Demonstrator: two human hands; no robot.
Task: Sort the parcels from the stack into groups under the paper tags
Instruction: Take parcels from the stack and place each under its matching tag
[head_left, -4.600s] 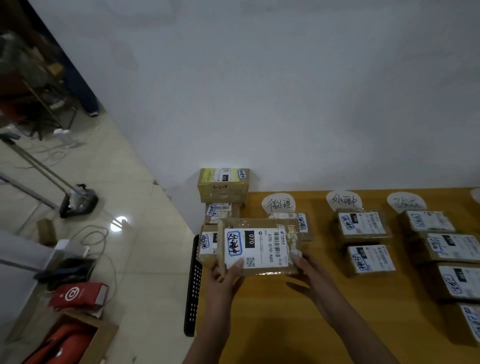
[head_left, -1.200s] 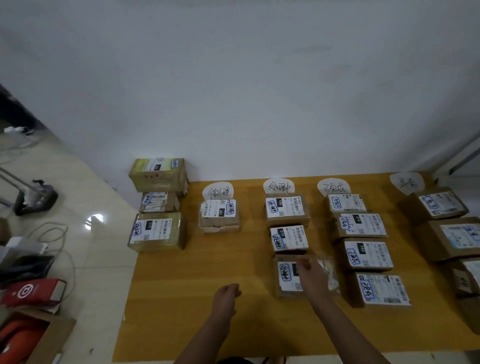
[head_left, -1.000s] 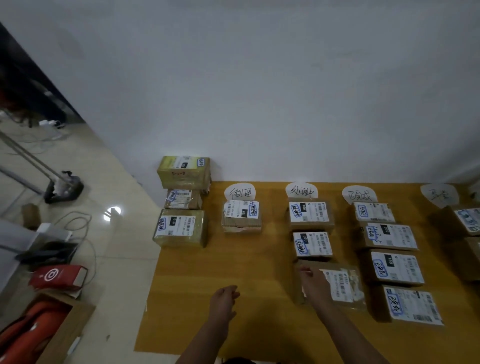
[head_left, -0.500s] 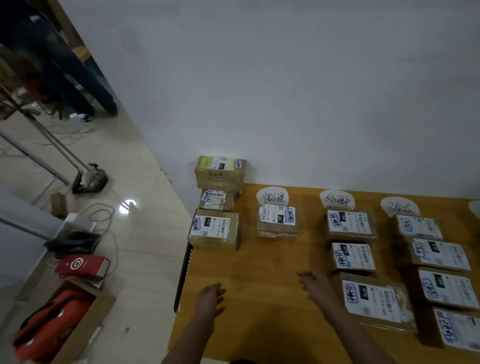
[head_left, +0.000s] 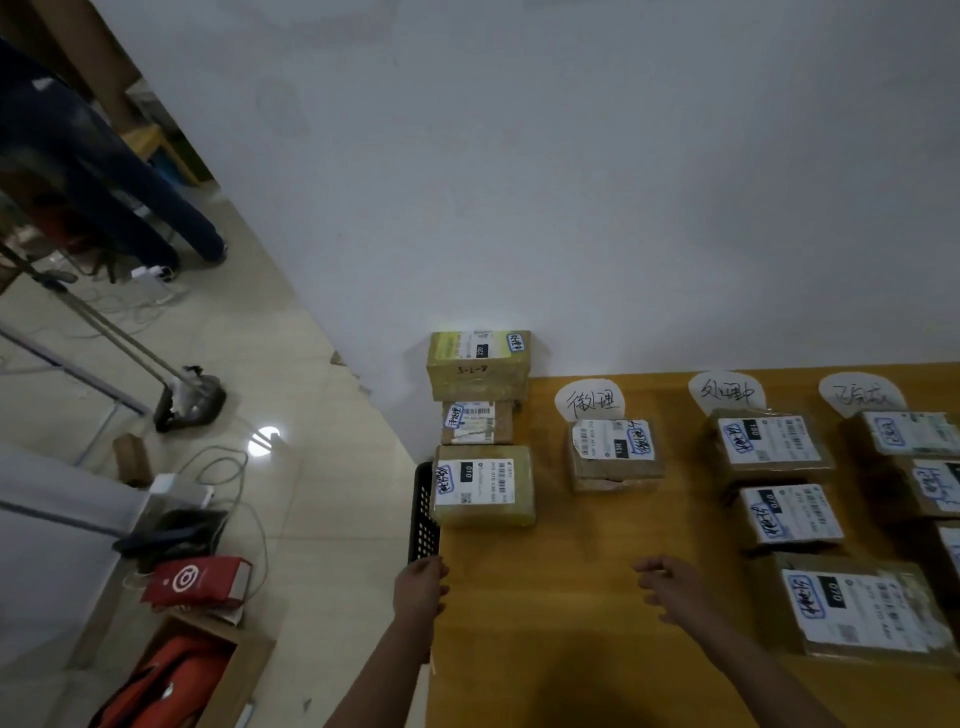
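Stack (head_left: 480, 415): three parcels are left at the bench's (head_left: 550, 639) far-left edge, against the wall, beside a black crate (head_left: 423, 512). There is a yellow box (head_left: 478, 361) at the back, a small parcel (head_left: 475, 422) in the middle and the front parcel (head_left: 485, 486) nearest you.
First paper tag (head_left: 588, 401): one parcel (head_left: 613, 454) lies just below it.
Second paper tag (head_left: 726, 391): three parcels run toward you in a column. The nearest parcel (head_left: 857, 608) lies flat, label up, just right of your right hand.
Third paper tag (head_left: 860, 395): at least two parcels sit under it. The frame edge cuts off the rest, so you cannot count that group.
Right hand (head_left: 670, 584): it hovers low over bare bench, apart from every parcel, with the fingers loosely curled and holding nothing.
Left hand (head_left: 422, 582): it is at the bench's left edge, near the crate and short of the front parcel. It looks empty with relaxed fingers, though you only see its back.
Done: judging by the columns, most of the sorting seems finished.
Left: the three stack parcels still need homes. The front parcel is the likely next pick, and you must read its handwritten mark against the tags first.
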